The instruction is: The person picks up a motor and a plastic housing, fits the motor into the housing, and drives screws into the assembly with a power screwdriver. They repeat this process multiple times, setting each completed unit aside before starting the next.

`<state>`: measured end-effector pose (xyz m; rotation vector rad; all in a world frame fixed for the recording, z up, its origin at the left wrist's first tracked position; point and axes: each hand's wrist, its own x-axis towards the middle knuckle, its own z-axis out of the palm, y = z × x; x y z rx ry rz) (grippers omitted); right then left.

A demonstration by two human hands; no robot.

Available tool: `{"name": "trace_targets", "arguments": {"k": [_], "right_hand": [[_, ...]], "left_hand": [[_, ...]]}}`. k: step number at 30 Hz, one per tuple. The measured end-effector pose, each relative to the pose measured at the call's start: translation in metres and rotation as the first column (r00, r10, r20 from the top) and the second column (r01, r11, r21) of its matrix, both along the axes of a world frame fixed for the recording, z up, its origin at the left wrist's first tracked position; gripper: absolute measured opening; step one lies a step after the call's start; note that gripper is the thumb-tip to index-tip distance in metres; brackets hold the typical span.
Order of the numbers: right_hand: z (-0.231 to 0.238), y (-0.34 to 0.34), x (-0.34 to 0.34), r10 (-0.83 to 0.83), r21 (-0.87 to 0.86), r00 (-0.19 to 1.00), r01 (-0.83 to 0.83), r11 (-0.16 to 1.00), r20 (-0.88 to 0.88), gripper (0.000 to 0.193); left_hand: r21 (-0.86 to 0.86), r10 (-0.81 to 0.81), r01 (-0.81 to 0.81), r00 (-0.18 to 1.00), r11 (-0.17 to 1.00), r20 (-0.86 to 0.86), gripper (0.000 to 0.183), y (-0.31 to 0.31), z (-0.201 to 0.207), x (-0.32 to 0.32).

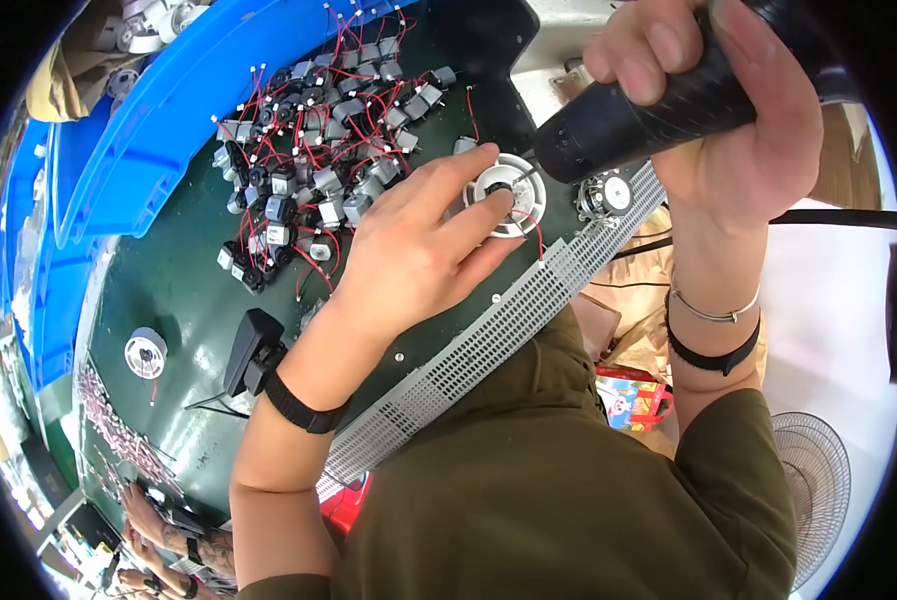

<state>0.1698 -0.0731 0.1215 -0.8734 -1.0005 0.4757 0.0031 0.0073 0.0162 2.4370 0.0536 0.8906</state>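
Observation:
My left hand (399, 245) has its fingers closed over a round white plastic housing (535, 190) on the green table. A dark part sits at the housing's middle, under my fingertips, and a red wire trails from it. In my right hand (739, 140) is a black electric screwdriver (609, 132), held tilted from the upper right. Its thin bit points down into the housing, close to my left fingers; whether it touches a screw I cannot tell. Just right of the housing lies a round unit with a silver-and-white face (607, 196).
Many small grey motors (319, 140) with red wires lie heaped beyond my left hand. Blue bins (149, 150) line the left. A white wheel-like part (146, 352) and a black device (255, 350) stand nearer. A perforated grey strip (469, 355) edges the table. Another person's hands (147, 520) are lower left.

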Motion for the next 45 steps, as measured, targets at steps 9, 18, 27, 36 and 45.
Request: {"name": "trace_targets", "arguments": {"k": [9,18,27,36,45], "right_hand": [[0.007,0.001,-0.011,-0.042,-0.041,0.991,0.048,0.998,0.125,0.059],[0.003,0.004,-0.017,-0.01,-0.067,0.993,0.018,0.998,0.119,0.055],[0.003,-0.007,-0.027,-0.173,-0.272,0.983,0.181,0.945,0.055,0.045],[-0.003,-0.007,-0.022,0.114,-0.055,0.967,-0.104,0.993,0.227,0.018],[0.013,0.01,0.004,-0.288,-0.177,0.936,0.324,0.929,0.2,0.027]], "left_hand": [[0.007,0.01,-0.01,1.0,1.0,0.02,0.029,0.001,-0.001,0.0],[-0.011,0.011,-0.011,1.0,1.0,0.009,0.03,0.001,-0.002,0.0],[0.003,-0.006,0.006,0.999,1.0,0.031,0.035,0.0,-0.004,0.002],[-0.068,0.068,-0.062,0.993,0.996,0.094,0.041,-0.001,-0.002,-0.001],[0.218,0.778,-0.749,0.581,0.626,-0.239,0.045,0.097,0.04,-0.209]]}}
